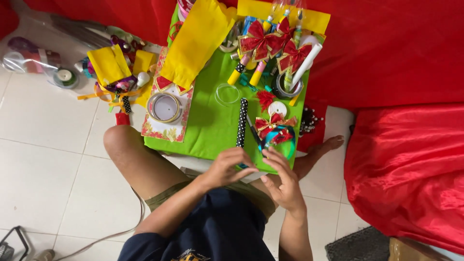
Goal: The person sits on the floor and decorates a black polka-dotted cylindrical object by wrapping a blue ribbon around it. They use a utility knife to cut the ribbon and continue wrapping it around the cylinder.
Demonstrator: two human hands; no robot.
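Polka-dot ribbon [241, 123], black with white spots, lies lengthwise on the green cloth [212, 121] of a small craft table, running toward the near edge. From the left: yellow paper [108, 64] on the tiled floor, a tape roll [165, 107], then the seated person's left hand [227, 166], fingers curled together at the ribbon's near end, though what they pinch cannot be told. Just beside it the right hand [284, 181] hovers, fingers loosely spread, below a red bow [273, 126] and scissors [256, 135].
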